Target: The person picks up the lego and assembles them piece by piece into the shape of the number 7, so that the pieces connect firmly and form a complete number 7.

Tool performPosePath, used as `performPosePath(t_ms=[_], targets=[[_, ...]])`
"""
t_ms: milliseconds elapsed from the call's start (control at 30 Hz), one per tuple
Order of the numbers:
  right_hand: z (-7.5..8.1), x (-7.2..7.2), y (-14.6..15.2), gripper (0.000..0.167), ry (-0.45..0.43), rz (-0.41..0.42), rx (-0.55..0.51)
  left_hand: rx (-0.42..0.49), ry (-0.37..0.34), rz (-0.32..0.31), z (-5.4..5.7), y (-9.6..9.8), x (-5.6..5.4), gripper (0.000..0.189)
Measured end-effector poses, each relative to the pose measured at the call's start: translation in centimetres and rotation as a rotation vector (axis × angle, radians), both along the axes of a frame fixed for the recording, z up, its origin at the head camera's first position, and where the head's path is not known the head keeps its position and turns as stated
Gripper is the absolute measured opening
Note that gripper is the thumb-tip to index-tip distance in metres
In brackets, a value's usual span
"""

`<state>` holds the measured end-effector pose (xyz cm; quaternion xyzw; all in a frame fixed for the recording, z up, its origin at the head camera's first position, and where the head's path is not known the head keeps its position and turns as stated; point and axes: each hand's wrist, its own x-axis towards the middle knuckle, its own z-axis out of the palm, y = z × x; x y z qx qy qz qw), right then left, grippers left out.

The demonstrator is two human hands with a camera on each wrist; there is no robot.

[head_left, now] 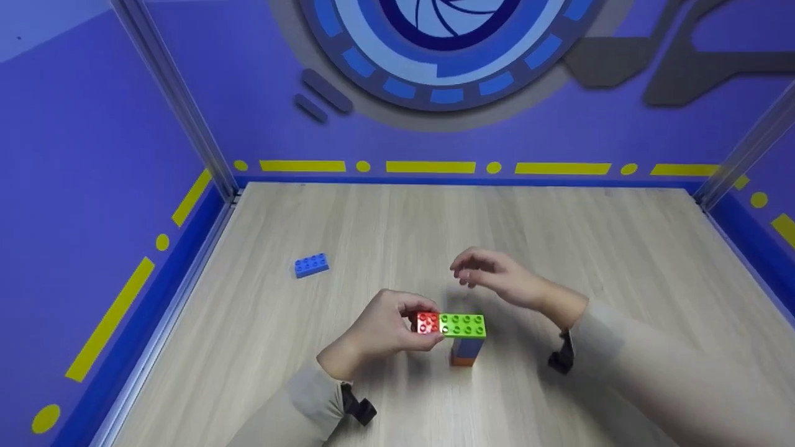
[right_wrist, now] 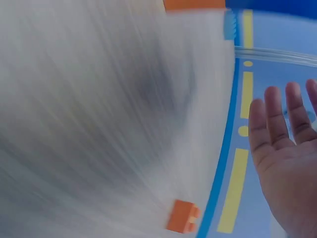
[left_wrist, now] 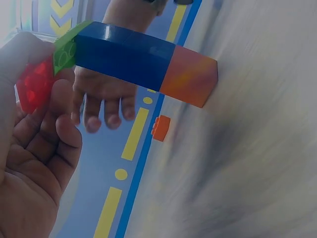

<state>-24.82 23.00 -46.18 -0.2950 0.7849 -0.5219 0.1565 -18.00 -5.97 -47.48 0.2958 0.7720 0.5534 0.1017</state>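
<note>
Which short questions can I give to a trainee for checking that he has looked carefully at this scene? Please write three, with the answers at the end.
1. Open question: which grip is pinching the red brick?
2. True or false: the right grip touches the tower.
3. Choose one: what colour is the loose brick in the head view? A) green B) orange C) blue

Key:
1. The left grip.
2. False; the head view shows a gap between them.
3. C
</note>
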Motion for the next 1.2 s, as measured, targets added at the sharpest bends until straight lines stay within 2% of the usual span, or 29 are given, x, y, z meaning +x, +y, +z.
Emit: performPosePath(t_ms=[100, 267, 433, 600, 767, 933, 1200], targets=[[0.8, -2.2, -1.1, 0.031, 0.037, -0.034, 0.109, 0.002, -0.004, 0.004, -0.3, 0.1, -0.2, 0.029], [1.5, -5.8, -3.9, 0.033, 0.077, -0.073, 0.175, 0.001, -0.007, 0.011, -0.4, 0.1, -0.5, 0.028], [1.5, -9.0, -7.2, 0.035, 0.103, -0.114, 0.176, 0.005, 0.017, 0.015, -0.3, 0.0, -0.8, 0.028], [0.2, -11.6, -10.5, 0.038, 0.144, -0.105, 0.126, 0.018, 0.048, 0.02, -0.4, 0.1, -0.7, 0.027], [-1.3, -13.0, -13.0, 0.041, 0.136, -0.096, 0.095, 0.06, 0.063, -0.014, -0.9, 0.4, -0.6, 0.025], [-2.1, -13.8, -15.6, 0.045, 0.187, -0.01, 0.107, 0.086, 0.087, -0.042, -1.0, 0.5, -0.5, 0.023], [-2.5, -13.7, -20.1, 0.058, 0.321, 0.146, 0.268, 0.054, 0.138, -0.053, -0.9, -0.1, -0.2, 0.023]])
